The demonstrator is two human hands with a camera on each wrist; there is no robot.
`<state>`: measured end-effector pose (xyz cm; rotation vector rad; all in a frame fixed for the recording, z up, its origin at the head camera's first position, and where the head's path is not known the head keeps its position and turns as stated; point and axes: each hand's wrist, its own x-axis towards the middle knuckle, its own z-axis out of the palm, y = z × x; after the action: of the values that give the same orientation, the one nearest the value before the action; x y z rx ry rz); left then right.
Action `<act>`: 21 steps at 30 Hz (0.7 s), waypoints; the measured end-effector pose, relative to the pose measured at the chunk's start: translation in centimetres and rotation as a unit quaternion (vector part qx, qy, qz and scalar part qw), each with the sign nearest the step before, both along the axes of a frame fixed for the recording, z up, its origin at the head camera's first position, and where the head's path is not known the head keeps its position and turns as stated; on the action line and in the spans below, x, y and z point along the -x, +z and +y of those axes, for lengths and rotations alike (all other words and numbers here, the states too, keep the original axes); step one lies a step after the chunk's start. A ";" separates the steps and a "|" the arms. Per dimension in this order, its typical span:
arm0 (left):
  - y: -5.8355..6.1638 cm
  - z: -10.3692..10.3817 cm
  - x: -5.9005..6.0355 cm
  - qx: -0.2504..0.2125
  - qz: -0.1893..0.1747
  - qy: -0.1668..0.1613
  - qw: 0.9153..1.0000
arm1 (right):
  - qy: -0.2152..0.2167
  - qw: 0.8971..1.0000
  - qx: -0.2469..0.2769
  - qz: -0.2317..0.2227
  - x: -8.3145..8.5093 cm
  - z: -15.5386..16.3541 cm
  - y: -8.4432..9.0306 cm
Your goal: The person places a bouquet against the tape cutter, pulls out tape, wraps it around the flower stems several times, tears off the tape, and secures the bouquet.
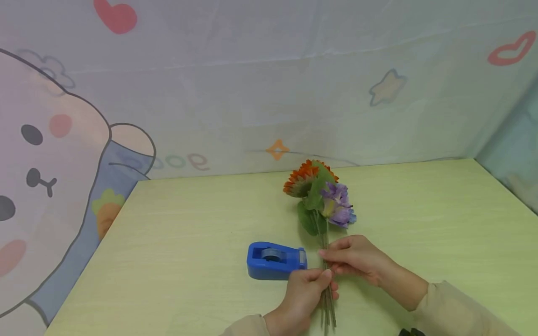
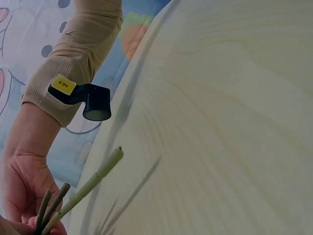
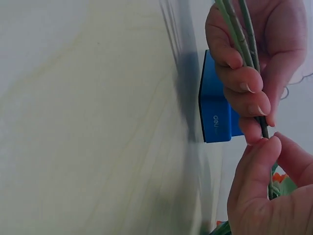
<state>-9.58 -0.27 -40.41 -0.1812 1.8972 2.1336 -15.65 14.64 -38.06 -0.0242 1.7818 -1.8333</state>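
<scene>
The person wears a long, soft beige fabric sleeve on each arm, the right sleeve [image 1: 460, 310] showing more of its length than the left sleeve [image 1: 244, 327]. The left-wrist view shows the right one closely: loose creases cross the forearm, a small, thin, dark cross-shaped mark [image 2: 67, 34] sits on the cloth, and a finely ribbed beige cuff [image 2: 39, 92] circles the wrist end. Fixed there is a glossy black wrist camera housing [image 2: 98, 100], short and tubular with a round, greyish end face. Its flat arm bears a rounded yellow rectangular label [image 2: 63, 84] with small dark characters, too small to read surely.
</scene>
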 end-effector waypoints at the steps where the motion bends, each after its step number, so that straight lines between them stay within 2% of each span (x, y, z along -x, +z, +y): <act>1: 0.0 0.0 0.0 0.001 0.000 0.001 1.000 | -0.003 1.000 -0.004 0.004 0.0 -0.1 -0.1; 8: 0.0 0.0 -0.1 0.001 0.006 0.005 1.000 | -0.012 1.000 0.003 0.003 0.1 -0.4 -0.3; 14: 0.1 -0.1 -0.1 -0.004 -0.003 0.007 1.000 | -0.002 0.999 0.032 0.000 0.3 -0.3 -0.4; 21: 0.2 -0.2 -0.1 -0.006 -0.002 0.011 1.000 | 0.018 0.999 0.042 0.005 0.4 -0.3 -0.5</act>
<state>-9.46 -0.48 -40.20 -0.2047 1.8874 2.1563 -16.09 14.35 -38.54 -0.0972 1.6991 -1.8851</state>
